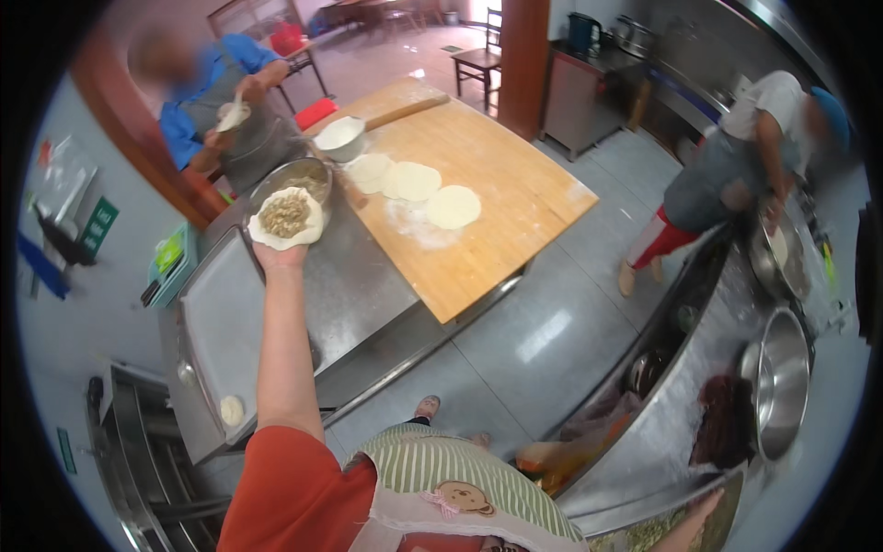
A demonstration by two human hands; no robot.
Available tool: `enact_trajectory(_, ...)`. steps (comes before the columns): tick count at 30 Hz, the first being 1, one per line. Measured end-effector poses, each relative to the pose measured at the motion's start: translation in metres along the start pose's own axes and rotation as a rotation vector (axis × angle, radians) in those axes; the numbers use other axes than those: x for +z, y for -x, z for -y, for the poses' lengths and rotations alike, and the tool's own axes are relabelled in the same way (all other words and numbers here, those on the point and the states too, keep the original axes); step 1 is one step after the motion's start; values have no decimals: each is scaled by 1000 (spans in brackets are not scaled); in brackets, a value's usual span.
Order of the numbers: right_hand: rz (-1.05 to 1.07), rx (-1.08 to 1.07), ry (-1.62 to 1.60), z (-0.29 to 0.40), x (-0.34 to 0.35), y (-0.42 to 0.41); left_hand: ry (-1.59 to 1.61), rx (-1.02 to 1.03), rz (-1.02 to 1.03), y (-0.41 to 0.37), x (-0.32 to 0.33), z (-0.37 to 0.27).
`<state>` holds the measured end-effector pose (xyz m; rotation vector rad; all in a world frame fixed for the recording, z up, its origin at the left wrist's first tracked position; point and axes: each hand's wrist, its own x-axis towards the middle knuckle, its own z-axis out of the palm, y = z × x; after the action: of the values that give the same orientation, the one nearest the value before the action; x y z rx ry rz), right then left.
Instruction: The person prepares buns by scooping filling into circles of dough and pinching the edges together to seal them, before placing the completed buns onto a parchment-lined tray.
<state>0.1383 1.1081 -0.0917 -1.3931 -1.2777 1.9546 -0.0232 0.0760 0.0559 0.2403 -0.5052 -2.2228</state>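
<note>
My left hand [279, 256], palm up at the end of my outstretched arm, supports a round dough wrapper [314, 224] with a mound of chopped filling [284, 214] on it. Just behind it is a steel bowl [330, 181] of filling. At the lower right edge, my right hand [707, 505] shows partly beside a container holding chopped greenish food [645, 537]; its fingers are unclear. Several flat dough rounds [453, 207] lie on the floured wooden board [510, 228], near a white bowl of flour [340, 138]. A closed bun [232, 410] sits on the lined tray [227, 324].
Across the table a co-worker [234, 117] in blue holds dough. Another co-worker [731, 159] bends over a steel bowl [779, 255] at the right counter, where a large empty steel basin [783, 386] stands. A rolling pin [407, 114] lies at the board's far edge.
</note>
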Motion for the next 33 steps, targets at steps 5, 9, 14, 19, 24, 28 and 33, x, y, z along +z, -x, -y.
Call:
enact_trajectory(5, 193, -70, 35, -65, -40, 64, -397, -88, -16, -34, -44, -11)
enact_trajectory(9, 23, 448, -432, -53, 34, 151, -386, -75, -169, 7, 17, 2)
enact_trajectory(14, -124, -71, 407, -73, 41, 248, -433, -51, 112, -34, -16, -22)
enact_trajectory(19, -580, -844, 950, -62, 38, 273, -261, -238, 144, -45, -22, -7)
enact_trajectory(24, -377, -541, 1622, -110, 6, 232, -467, -225, 324, -76, -60, 7)
enact_trajectory(28, -528, -702, 1397, -59, 27, 250, -162, -358, 285, -73, -57, -3)
enact_trajectory(33, -527, -651, 1461, -94, -12, 220, -96, -480, 452, -11, -11, 28)
